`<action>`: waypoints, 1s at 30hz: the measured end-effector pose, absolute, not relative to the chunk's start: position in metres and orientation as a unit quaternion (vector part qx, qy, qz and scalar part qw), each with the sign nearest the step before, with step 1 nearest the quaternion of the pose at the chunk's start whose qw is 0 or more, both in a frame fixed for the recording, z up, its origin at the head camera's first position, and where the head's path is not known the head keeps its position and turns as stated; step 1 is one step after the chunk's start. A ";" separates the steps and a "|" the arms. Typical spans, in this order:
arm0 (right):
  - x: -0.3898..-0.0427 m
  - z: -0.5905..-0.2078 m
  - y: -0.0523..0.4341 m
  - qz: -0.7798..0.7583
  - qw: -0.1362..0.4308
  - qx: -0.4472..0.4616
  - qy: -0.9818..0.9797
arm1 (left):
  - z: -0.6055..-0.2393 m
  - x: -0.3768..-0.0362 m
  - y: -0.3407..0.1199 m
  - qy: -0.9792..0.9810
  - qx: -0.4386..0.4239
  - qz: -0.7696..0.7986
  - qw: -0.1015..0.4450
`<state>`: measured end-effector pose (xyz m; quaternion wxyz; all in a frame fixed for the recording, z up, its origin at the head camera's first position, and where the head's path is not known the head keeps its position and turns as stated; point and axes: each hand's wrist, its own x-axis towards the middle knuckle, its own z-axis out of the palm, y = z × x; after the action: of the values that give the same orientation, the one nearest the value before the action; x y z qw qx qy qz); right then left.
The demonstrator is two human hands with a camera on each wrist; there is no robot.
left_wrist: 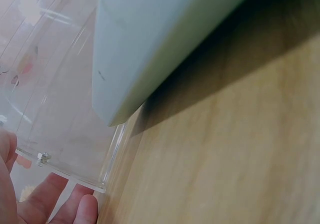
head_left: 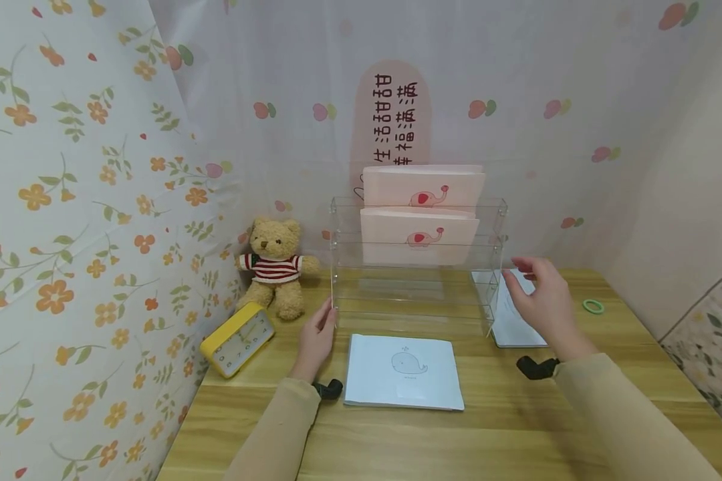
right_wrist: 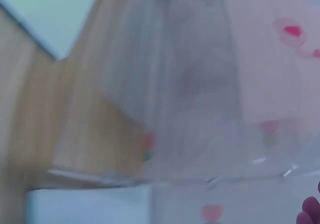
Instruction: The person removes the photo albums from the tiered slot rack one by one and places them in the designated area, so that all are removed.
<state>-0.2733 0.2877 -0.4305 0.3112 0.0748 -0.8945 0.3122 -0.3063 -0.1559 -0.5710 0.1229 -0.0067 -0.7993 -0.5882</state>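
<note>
A clear acrylic tiered rack (head_left: pixel 415 304) stands mid-table. Two pink elephant-print booklets, the rear one (head_left: pixel 397 187) and the front one (head_left: pixel 385 234), lean in its upper tiers. My left hand (head_left: pixel 316 344) touches the rack's left side panel low down; in the left wrist view its fingers (left_wrist: pixel 42 199) lie along the panel's outer side. My right hand (head_left: pixel 544 300) hovers by the rack's right side, thumb apart from the fingers, holding nothing. Below it lies a pale blue booklet (head_left: pixel 508 321). A whale-print booklet (head_left: pixel 403 381) lies flat before the rack.
On the left, a teddy bear (head_left: pixel 275 264) in a striped sweater sits behind a yellow alarm clock (head_left: pixel 238 339). A green ring (head_left: pixel 593 306) lies at the far right. Patterned curtains (head_left: pixel 295 100) stand behind and beside the wooden table (head_left: pixel 445 447).
</note>
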 end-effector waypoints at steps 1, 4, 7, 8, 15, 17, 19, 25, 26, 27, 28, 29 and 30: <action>-0.276 -0.420 0.283 0.316 0.308 0.084 -0.894 | -0.571 -0.306 -0.156 -0.798 -0.006 -0.591 0.122; -0.285 -0.392 0.271 0.324 0.283 0.100 -0.897 | -0.570 -0.307 -0.155 -0.794 -0.006 -0.595 0.124; -0.298 -0.375 0.263 0.323 0.257 0.103 -0.905 | -0.570 -0.307 -0.155 -0.794 -0.008 -0.594 0.128; -0.302 -0.371 0.260 0.322 0.248 0.101 -0.908 | -0.571 -0.307 -0.155 -0.795 -0.007 -0.592 0.129; -0.328 -0.354 0.239 0.370 0.184 0.075 -0.908 | -0.572 -0.308 -0.155 -0.795 -0.009 -0.593 0.126; -0.334 -0.353 0.231 0.372 0.177 0.079 -0.908 | -0.571 -0.308 -0.155 -0.796 -0.006 -0.592 0.125; -0.339 -0.351 0.224 0.367 0.178 0.089 -0.909 | -0.571 -0.307 -0.156 -0.799 -0.004 -0.588 0.126; -0.352 -0.347 0.209 0.355 0.182 0.108 -0.910 | -0.570 -0.306 -0.155 -0.805 -0.002 -0.580 0.126; -0.354 -0.346 0.206 0.351 0.182 0.111 -0.912 | -0.570 -0.306 -0.155 -0.805 -0.001 -0.579 0.127; -0.355 -0.345 0.203 0.345 0.182 0.114 -0.914 | -0.569 -0.305 -0.155 -0.806 -0.002 -0.578 0.130; -0.356 -0.344 0.201 0.339 0.181 0.117 -0.916 | -0.569 -0.305 -0.155 -0.806 -0.003 -0.576 0.134; -0.357 -0.343 0.198 0.333 0.180 0.119 -0.918 | -0.569 -0.305 -0.154 -0.811 -0.002 -0.567 0.141; -0.358 -0.343 0.196 0.327 0.181 0.120 -0.920 | -0.569 -0.306 -0.154 -0.813 -0.003 -0.565 0.145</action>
<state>-0.3578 0.1957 -0.3425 0.1814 0.1203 -0.9196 0.3270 -0.3055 -0.1543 -0.5694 0.1449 -0.0028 -0.8126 -0.5646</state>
